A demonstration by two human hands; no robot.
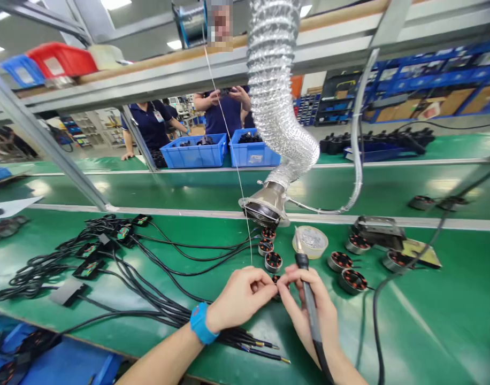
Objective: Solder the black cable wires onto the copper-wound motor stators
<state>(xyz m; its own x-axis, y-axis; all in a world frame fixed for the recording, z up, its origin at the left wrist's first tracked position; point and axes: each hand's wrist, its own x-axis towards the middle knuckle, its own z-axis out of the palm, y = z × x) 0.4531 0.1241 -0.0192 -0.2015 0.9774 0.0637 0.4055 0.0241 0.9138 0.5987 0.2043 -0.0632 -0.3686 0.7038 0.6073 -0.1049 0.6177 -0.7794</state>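
Note:
My right hand [315, 307] is closed round a soldering iron [309, 299], its tip pointing up and away from me. The thumb and index fingertips of that hand also meet at a small round motor part [275, 280], mostly hidden between my hands. My left hand [243, 297], with a blue band on the wrist, pinches at the same part from the left; what lies in the pinch is hidden. A thin solder wire [237, 171] runs down from a spool [191, 25] and passes out of sight behind my left hand. More motor parts with copper windings [273, 262] stand just beyond.
A round tub [310, 241] stands beyond the iron's tip. Black cables [148, 294] spread across the left. More motors [352, 280] sit at right. A fume duct [275, 96] hangs over the bench. Blue bins [194, 152] and people [221, 115] are behind.

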